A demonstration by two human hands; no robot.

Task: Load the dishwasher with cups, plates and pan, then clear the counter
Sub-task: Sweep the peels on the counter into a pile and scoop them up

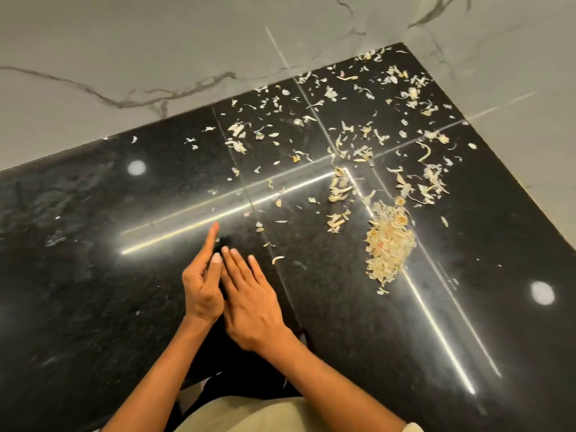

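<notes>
No cups, plates or pan in view; loading probably done. Glossy black stone bench uncleared: pale vegetable peelings heaped right, scattered behind. Left hand and right hand flat-fingered, empty, touching.

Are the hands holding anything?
No. The left hand and the right hand are both empty, fingers straight, over the black counter. The peel scraps lie untouched to the right.

The counter runs past the left and right edges; both forearms are cut off below.
</notes>
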